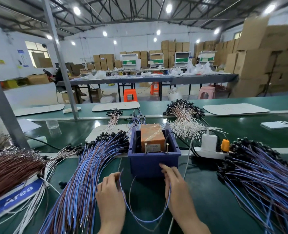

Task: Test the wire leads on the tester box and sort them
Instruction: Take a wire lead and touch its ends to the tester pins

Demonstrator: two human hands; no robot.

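Note:
An orange tester box with two upright metal posts sits inside a blue plastic bin at the middle of the green bench. A blue and brown wire lead hangs in a loop between my hands, just in front of the bin. My left hand pinches one end of it and my right hand pinches the other, close to the bin's front wall. A large fan of blue and brown leads lies to the left, another pile to the right.
Brown leads and white leads lie far left over a blue sign. White leads are heaped behind the bin. A white power strip with a charger and an orange plug sits right of the bin, a phone beyond.

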